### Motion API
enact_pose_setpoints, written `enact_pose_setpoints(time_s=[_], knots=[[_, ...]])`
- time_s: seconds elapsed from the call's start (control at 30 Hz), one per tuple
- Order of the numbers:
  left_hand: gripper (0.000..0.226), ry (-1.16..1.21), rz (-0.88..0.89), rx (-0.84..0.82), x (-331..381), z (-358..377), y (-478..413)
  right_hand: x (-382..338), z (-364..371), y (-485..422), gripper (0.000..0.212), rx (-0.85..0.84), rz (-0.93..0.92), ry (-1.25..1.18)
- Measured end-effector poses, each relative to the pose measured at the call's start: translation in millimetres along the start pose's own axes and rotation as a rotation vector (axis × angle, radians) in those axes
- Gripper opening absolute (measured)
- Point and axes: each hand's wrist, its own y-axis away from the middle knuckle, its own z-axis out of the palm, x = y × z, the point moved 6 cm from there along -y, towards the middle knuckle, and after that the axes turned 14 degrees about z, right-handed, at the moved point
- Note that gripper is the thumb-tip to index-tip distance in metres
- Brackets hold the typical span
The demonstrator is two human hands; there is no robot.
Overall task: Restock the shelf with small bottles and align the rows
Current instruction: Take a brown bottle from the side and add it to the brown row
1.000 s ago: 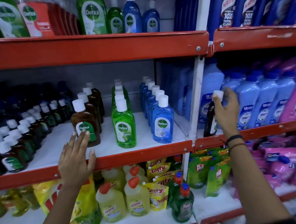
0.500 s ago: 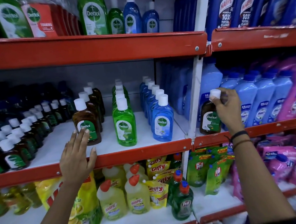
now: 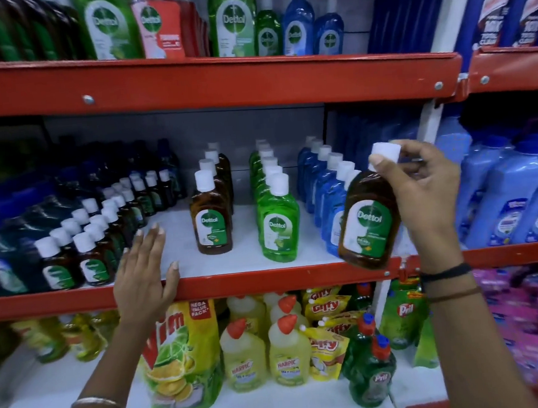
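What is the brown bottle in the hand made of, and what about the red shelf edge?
The brown bottle looks like clear amber plastic: light shines through it, it is glossy, and it has a matte white cap held by the right hand. The red shelf edge looks like painted metal, smooth with a bolt head; I cannot be sure.

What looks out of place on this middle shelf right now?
Nothing on the shelf itself. The only oddity is a brown white-capped Dettol bottle, tilted in the right hand in front of the blue bottle row, not the brown row.
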Motion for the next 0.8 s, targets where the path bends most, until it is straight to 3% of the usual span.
enact_pose_setpoints(time_s=[0.2, 0.43, 0.8], knots=[[0.057, -0.012, 0.029, 0.012, -5.3, 3.4, 1.7, -13.3, 108.1, 46.9, 0.026, -0.223, 0.026, -0.138], [0.057, -0.019, 0.051, 0.044, -6.7, 4.9, 2.8, -1.6, 198.9, 70.4, 0.029, -0.345, 0.054, -0.144], [0.054, -0.030, 0.076, 0.104, -2.8, 1.1, 2.3, 38.3, 246.7, 83.7, 0.036, -0.455, 0.085, -0.043]])
